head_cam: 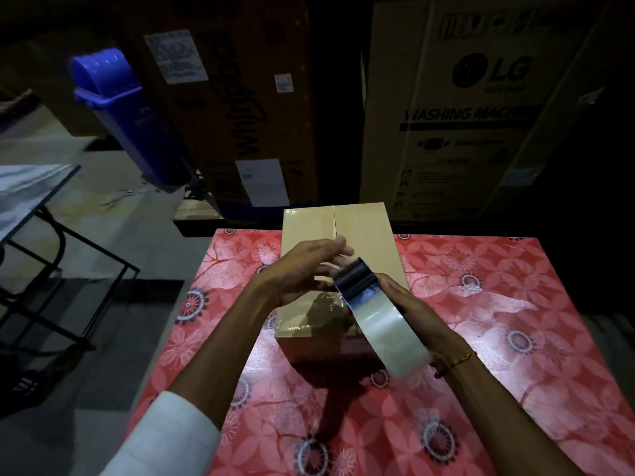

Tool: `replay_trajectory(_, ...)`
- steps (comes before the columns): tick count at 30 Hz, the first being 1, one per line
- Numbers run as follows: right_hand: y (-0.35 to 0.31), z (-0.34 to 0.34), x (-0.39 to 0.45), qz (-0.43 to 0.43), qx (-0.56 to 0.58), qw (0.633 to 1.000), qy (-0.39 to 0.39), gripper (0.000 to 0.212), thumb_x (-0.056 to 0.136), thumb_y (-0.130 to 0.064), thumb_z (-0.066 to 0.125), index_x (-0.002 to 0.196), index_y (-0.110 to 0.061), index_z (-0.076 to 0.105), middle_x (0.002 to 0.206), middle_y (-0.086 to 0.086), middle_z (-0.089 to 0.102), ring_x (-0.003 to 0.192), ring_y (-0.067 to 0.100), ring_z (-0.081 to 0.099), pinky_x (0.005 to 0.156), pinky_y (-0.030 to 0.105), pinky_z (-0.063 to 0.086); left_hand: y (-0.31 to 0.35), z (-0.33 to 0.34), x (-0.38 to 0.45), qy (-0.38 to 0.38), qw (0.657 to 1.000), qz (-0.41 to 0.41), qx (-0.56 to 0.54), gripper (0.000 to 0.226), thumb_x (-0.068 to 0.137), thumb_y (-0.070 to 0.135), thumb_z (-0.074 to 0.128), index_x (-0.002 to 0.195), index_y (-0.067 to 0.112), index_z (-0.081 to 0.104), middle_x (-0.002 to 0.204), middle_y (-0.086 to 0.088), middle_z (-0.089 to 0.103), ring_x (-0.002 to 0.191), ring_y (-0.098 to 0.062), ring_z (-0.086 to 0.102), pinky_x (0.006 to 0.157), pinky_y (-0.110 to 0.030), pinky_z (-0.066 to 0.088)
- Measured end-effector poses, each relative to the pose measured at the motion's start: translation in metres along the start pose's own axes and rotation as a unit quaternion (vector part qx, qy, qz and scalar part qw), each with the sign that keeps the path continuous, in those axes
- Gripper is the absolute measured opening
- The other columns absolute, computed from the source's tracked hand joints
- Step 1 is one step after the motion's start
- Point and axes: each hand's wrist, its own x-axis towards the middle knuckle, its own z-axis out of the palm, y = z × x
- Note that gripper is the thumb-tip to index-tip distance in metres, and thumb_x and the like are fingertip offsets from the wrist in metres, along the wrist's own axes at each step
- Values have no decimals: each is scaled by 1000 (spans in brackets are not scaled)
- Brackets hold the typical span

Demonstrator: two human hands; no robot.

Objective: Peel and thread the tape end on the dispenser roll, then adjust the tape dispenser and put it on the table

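Tape roll [378, 317]: clear, glossy; right hand [412, 310] grips it; left hand [302, 269] relaxed above box [364, 231]

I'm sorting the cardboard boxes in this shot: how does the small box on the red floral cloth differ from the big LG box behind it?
The small box is plain, unprinted cardboard; the LG box carries black print, including "WASHING MACHINE". The small box lies low on the floral tablecloth beneath the hands; the LG box stands far taller, beyond the table. The small box is brightly lit, the LG box dim. Both are brown cardboard.
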Motion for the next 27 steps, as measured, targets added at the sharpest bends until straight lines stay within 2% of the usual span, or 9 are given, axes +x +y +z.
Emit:
replay_trajectory(3, -15, 12, -12, 0, -12, 1000, 1, 35, 109, -12, 31, 102, -32, 59, 87, -32, 64, 70, -33, 54, 59, -5, 44, -13, 0, -2, -20, 998, 29, 48, 28, 92, 21, 68, 113, 3, 67, 105, -7, 66, 96, -19, 62, 82, -33, 55)
replay_trajectory(6, -1, 1, -5, 14, 19, 1000, 17, 32, 108, -16, 33, 130, -29, 53, 129, -24, 58, 108, -17, 53, 65, -7, 41, -21, 3, -2, -7, 999, 36, 17, 16, 92, 11, 68, 107, 6, 70, 99, -4, 68, 92, -17, 64, 79, -32, 55)
replay_trajectory(9, 7, -4, -6, 25, 55, 998, 32, 31, 109, -15, 32, 118, -28, 59, 107, -32, 65, 102, -21, 57, 74, 0, 51, -24, 11, -6, 0, 999, 37, -23, 20, 93, 20, 66, 108, 7, 71, 93, 0, 69, 86, -14, 64, 76, -31, 54)
replay_trajectory(10, 11, -4, -9, 23, 59, 998, 29, 31, 108, -18, 33, 113, -25, 64, 99, -29, 69, 97, -19, 61, 93, 14, 35, -24, 13, -8, 21, 998, 40, -49, 27, 96, 28, 63, 110, 6, 71, 93, -1, 70, 86, -16, 63, 78, -32, 54)
replay_trajectory(11, 15, -4, -10, 21, 61, 998, 24, 31, 107, -24, 37, 115, -20, 67, 101, -17, 75, 97, -7, 69, 78, 16, 59, -24, 16, -9, 60, 994, 47, -83, 33, 98, 34, 58, 110, 6, 70, 94, -3, 70, 88, -18, 64, 82, -36, 53)
replay_trajectory(13, 20, -4, -13, 10, 67, 997, 42, 42, 101, -36, 47, 128, -6, 62, 113, 11, 70, 101, 23, 69, 84, 32, 54, -24, 19, -13, 178, 975, 100, -93, 34, 101, 37, 51, 105, 9, 69, 97, -7, 70, 92, -21, 64, 87, -38, 52)
replay_trajectory(16, 21, 0, -20, -12, 77, 995, 61, 62, 95, -46, 61, 131, 4, 51, 115, 21, 55, 108, 34, 51, 93, 46, 39, -29, 25, -22, 276, 939, 200, 50, 23, 101, 27, 55, 97, 12, 72, 95, -2, 71, 89, -15, 63, 81, -30, 51)
replay_trajectory(20, 27, 8, -25, -44, 46, 991, 115, 56, 97, -42, 60, 132, 2, 55, 124, 34, 61, 112, 36, 58, 103, 55, 43, -35, 38, -27, 168, 940, 220, 202, 20, 99, 26, 59, 102, 14, 74, 103, 0, 72, 98, -12, 65, 83, -27, 51)
replay_trajectory(27, 43, 5, -57, -72, 35, 968, 237, 38, 102, -29, 50, 121, 1, 64, 110, 17, 74, 97, 26, 69, 84, 35, 57, -47, 67, -15, 34, 939, 242, 244, 18, 96, 28, 63, 110, 19, 71, 112, 4, 64, 107, -11, 61, 89, -28, 49)
